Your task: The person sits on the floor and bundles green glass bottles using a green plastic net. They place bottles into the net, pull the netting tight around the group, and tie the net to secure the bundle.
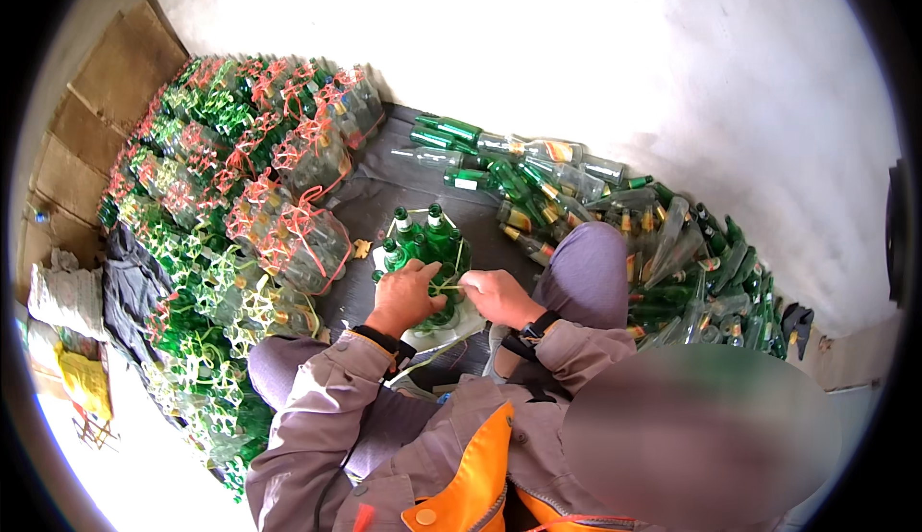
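A cluster of upright green glass bottles [436,235] stands between my knees on a whitish base, with a pale yellow-green plastic strap [450,287] running around and across it. My left hand [408,294] rests over the near left bottles, its fingers bent at the strap. On the right side of the cluster, my right hand [500,297] pinches a length of that strap between thumb and fingers. More strap trails down from the base toward my feet.
Many bottle bundles tied with red and green strap [302,244] fill the left side. Loose green and clear bottles [677,265] lie heaped at the right against a white wall [576,42]. A dark sheet [374,179] covers the floor; a yellow bag [85,381] lies far left.
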Available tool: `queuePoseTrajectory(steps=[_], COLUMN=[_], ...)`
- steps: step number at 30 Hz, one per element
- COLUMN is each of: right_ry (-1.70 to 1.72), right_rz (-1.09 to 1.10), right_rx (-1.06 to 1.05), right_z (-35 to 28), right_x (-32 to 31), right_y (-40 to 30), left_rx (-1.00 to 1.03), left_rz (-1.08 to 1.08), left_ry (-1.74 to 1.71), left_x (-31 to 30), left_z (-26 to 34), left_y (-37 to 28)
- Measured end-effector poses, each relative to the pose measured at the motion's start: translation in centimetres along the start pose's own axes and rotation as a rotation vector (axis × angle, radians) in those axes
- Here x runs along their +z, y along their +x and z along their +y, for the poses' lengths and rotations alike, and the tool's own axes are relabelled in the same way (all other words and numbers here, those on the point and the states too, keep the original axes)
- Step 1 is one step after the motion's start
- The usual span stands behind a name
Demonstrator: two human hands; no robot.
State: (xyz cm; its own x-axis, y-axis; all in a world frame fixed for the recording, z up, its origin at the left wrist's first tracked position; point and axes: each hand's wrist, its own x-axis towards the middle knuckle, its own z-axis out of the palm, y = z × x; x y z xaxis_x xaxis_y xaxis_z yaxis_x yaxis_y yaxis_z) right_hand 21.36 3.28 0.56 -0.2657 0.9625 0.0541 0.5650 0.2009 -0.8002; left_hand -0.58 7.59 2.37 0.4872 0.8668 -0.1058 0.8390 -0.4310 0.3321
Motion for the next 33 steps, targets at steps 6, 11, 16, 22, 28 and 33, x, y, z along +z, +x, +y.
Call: queuePoseTrajectory(steps=[6,11,16,22,28,33], right_ry=[-0.144,-0.212,-0.247,-0.247,-0.189,-0.195], right_rz=[0.143,0.135,0.101,0.107,0.067,0.046], right_rx=[-0.15,-0.235,-0.176,-0.108,0.002,0.044], right_z=[-0.5,-0.4,0.0,0.5,0.9,1.1], right_x=[-0.1,0.1,0.6,1.1,0.9,0.9], right_y=[2.2,4.8,6.3,7.5,8.1,8.4], left_rx=[0.075,0.093,0.076,0.056,0.052,0.049], left_rz=[0.026,0.014,-0.013,-0.051,-0.079,-0.085], left_ry=[-0.037,-0.057,-0.083,-0.087,-0.092,-0.094], left_x=[1.3,1.3,1.3,0.9,1.1,1.0], left_z=[-1.2,-1.4,-1.7,-1.7,-1.9,-1.8], left_y=[0.3,0.3,0.2,0.3,0.4,0.4])
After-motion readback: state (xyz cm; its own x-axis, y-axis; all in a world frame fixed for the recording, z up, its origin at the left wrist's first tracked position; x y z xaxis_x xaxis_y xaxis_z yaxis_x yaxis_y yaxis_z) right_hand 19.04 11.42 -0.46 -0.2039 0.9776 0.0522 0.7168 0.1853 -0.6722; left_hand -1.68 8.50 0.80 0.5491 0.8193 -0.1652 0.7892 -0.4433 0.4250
